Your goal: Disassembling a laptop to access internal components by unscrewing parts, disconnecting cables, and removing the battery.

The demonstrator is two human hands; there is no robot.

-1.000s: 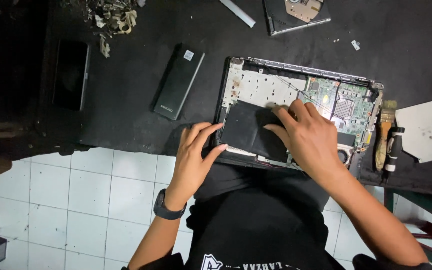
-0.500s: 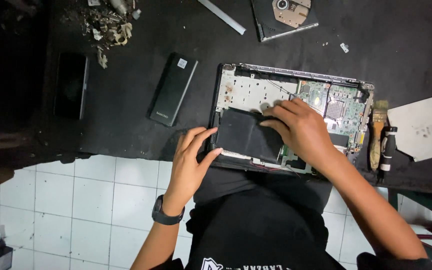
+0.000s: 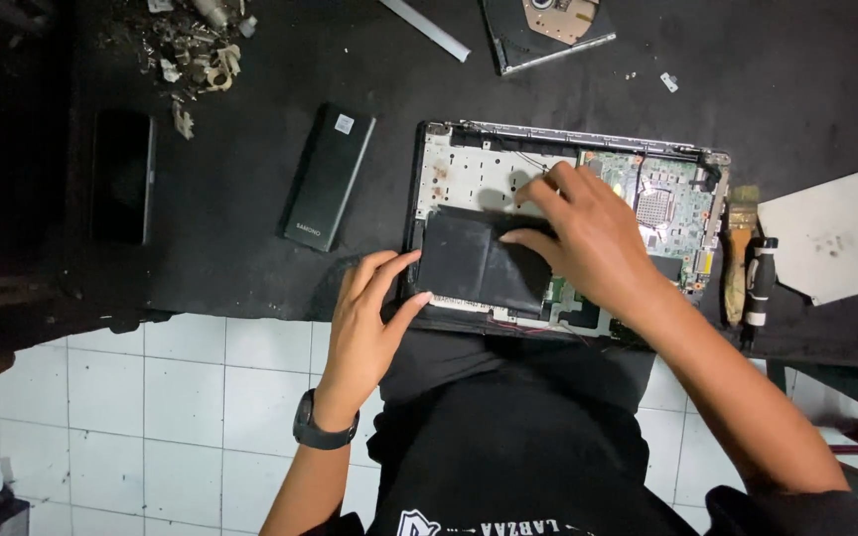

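from the head view, my left hand [image 3: 369, 318] rests open against the near left corner of the opened laptop base [image 3: 560, 233], thumb and fingers spread on its edge, gripping nothing. my right hand [image 3: 588, 238] lies flat and loose over the middle of that base, fingertips touching the flat black battery pack [image 3: 474, 263], which sits between my two hands inside the shell. the green circuit board [image 3: 667, 203] shows just beyond my right hand. a brush [image 3: 740, 248] and a black-handled tool [image 3: 759, 283] lie to the right of it. a slim black box [image 3: 329, 177] lies beyond my left hand, on the dark table [image 3: 230, 248].
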